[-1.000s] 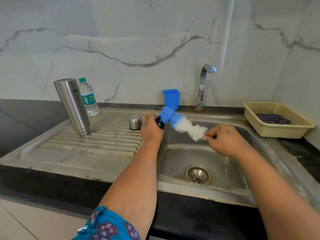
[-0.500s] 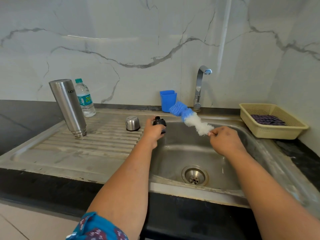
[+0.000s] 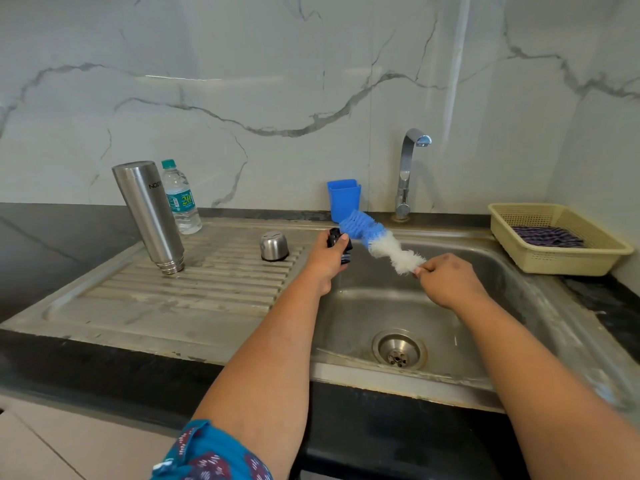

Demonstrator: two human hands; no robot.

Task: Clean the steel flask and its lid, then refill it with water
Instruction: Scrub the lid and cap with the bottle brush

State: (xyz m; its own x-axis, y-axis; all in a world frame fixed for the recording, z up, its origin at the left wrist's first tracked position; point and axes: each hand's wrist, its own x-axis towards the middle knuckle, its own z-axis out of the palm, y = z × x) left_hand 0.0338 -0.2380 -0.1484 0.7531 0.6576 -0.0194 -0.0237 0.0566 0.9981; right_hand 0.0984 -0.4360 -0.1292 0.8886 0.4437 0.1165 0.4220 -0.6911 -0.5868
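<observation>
The steel flask (image 3: 149,216) stands upside down on the draining board (image 3: 194,289) at the left, mouth down. Its steel cap (image 3: 274,246) sits on the ribs to the right of it. My left hand (image 3: 327,261) grips a small black inner lid (image 3: 341,245) at the sink's left rim. My right hand (image 3: 446,284) pinches the handle end of a blue and white bottle brush (image 3: 377,242). The brush's blue tip lies against the black lid, over the sink basin (image 3: 450,299).
A plastic water bottle (image 3: 180,199) stands behind the flask. A blue cup (image 3: 344,199) and the tap (image 3: 408,171) are at the back of the sink. A beige basket (image 3: 561,261) with a dark cloth (image 3: 547,236) sits on the right counter. The drain (image 3: 399,348) is below my hands.
The view has shifted a little. My hands stay at the sink's rim, and the brush has swung so its blue end sits higher against the black lid.
</observation>
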